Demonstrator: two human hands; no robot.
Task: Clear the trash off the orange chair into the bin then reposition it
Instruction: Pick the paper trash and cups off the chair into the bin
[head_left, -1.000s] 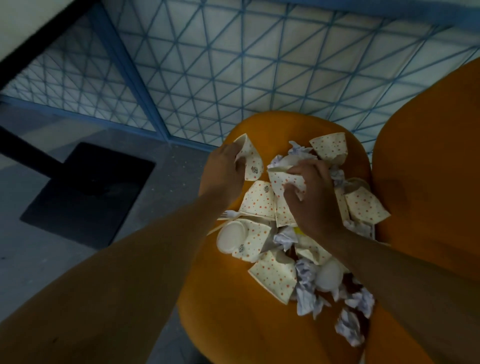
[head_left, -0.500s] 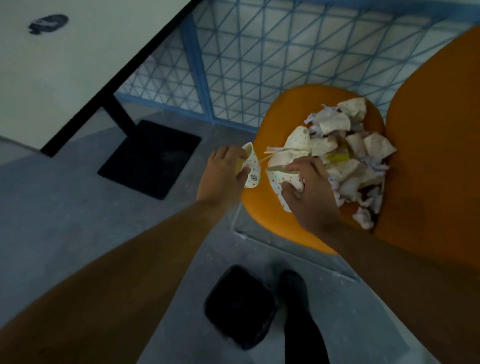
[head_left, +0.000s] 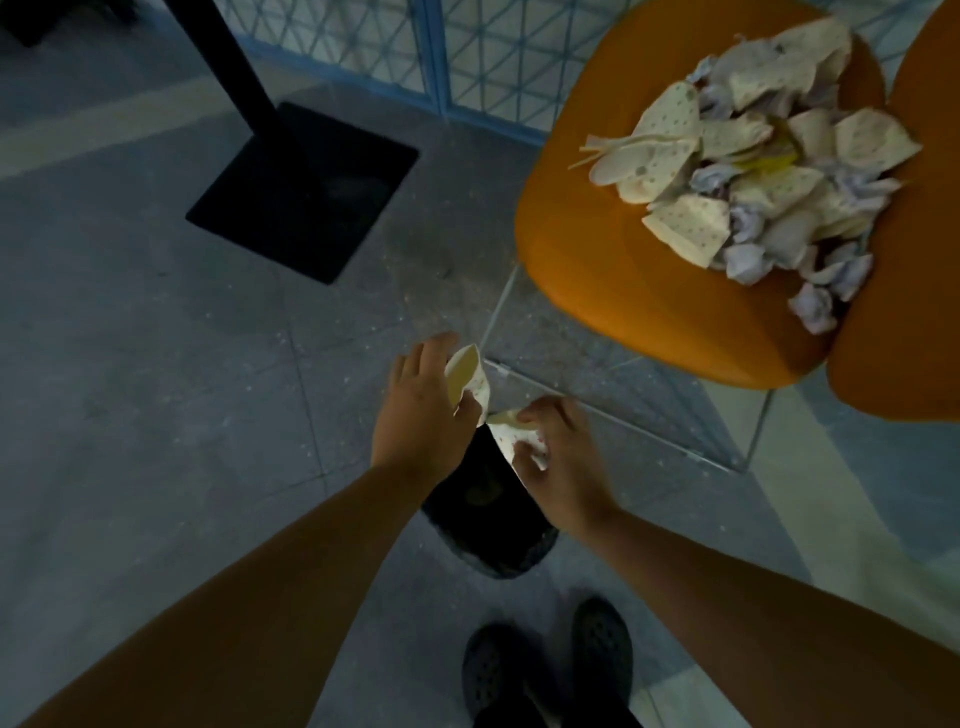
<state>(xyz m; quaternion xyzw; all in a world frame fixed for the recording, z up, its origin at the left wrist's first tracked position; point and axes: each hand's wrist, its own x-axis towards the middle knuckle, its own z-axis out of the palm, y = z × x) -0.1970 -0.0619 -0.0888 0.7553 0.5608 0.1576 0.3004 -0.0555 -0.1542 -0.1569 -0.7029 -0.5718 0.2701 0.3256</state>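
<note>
The orange chair (head_left: 613, 270) stands at the upper right, its seat heaped with trash (head_left: 748, 171): dotted paper cups and crumpled purple-white paper. A small black bin (head_left: 488, 519) sits on the floor in front of me, partly hidden by my hands. My left hand (head_left: 415, 415) grips a flattened dotted paper cup (head_left: 467, 376) above the bin's far edge. My right hand (head_left: 563, 457) clutches another crushed dotted cup (head_left: 511, 439) right over the bin's opening.
A black table post on a square base plate (head_left: 301, 187) stands at the upper left. A blue mesh fence (head_left: 467, 57) runs behind the chair. The chair's thin metal legs (head_left: 613, 421) reach the grey floor. My dark shoes (head_left: 545, 670) are just behind the bin.
Both hands have left the chair seat, each carrying a dotted cup, and come down and toward me to hover over the black bin. The view has swung from the seat down to the floor.
</note>
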